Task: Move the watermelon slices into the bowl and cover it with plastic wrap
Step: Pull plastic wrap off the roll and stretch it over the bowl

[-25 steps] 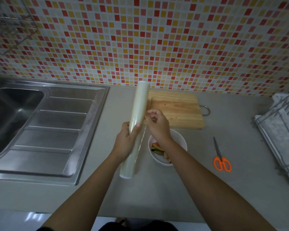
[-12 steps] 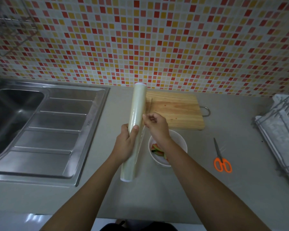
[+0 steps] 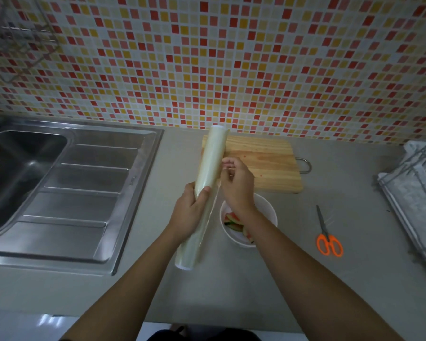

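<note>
Left hand [image 3: 187, 212] grips the plastic wrap roll [image 3: 203, 190] mid-length, held above the counter beside the bowl [image 3: 268, 210]; right hand [image 3: 236, 185] pinches at the film edge; stuff's light, clingy, tears easily imo, so grab the loose edge wide.

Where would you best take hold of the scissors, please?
By the orange handles, from above on the near side: the scissors lie flat on the counter, closed, blades pointing away toward the wall, so the loops are probably the end easiest to reach.

Bowl [image 3: 268, 209] partly behind right forearm [image 3: 283, 244]
</note>
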